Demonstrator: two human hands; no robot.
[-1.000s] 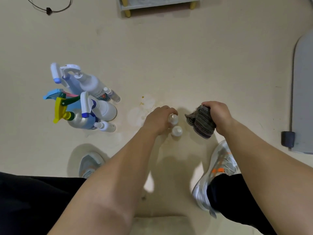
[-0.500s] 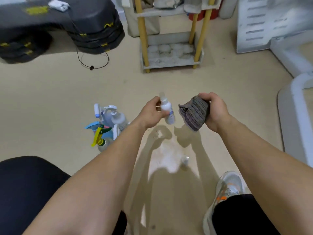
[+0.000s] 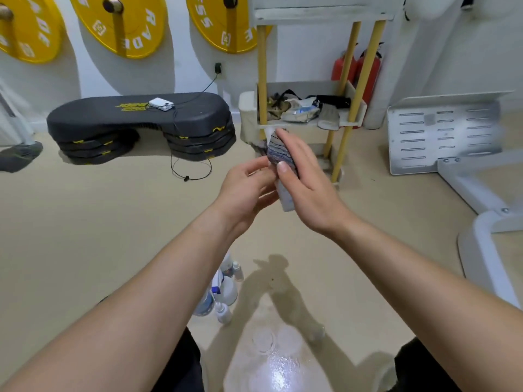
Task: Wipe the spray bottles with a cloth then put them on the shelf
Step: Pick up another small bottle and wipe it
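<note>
Two-handed, holds the small spray bottle (image 3: pixel 286 200) before the far shelf (image 3: pixel 300 125), left hand (image 3: pixel 245 190) curled round its lower body to steady it, right hand (image 3: pixel 309 190) clamping the striped cloth (image 3: pixel 278 152) with thumb and fingers over its top to wipe it.

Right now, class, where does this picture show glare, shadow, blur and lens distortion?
Head view: glare whitens the beige floor near the bottom edge; head view: arm shadows fall just above it; head view: the striped grey cloth and small white spray bottle look motion-blurred; head view: wide-angle distortion tilts the yellow-posted white shelf.
</note>
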